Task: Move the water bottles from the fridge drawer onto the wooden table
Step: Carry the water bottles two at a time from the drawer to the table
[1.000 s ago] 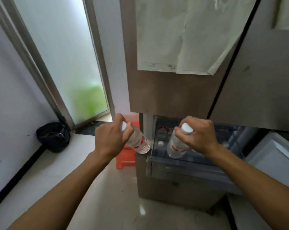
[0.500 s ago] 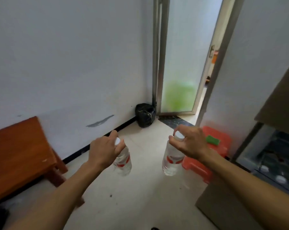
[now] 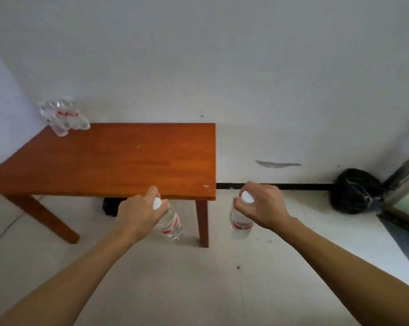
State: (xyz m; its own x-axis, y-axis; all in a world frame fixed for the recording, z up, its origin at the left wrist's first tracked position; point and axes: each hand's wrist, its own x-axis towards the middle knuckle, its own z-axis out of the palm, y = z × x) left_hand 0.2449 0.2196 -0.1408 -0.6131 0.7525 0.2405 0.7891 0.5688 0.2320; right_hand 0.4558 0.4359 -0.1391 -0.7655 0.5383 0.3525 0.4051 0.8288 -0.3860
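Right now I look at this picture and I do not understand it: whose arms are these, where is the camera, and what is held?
No machine here: a person wears a camera on the head, so you see their own arms. The left hand grips a water bottle by its capped top; the right hand grips a second bottle likewise. Both hang above the floor, before the wooden table. On its far left corner lies a blurred heap of clear bottles. A black bag sits by the wall.
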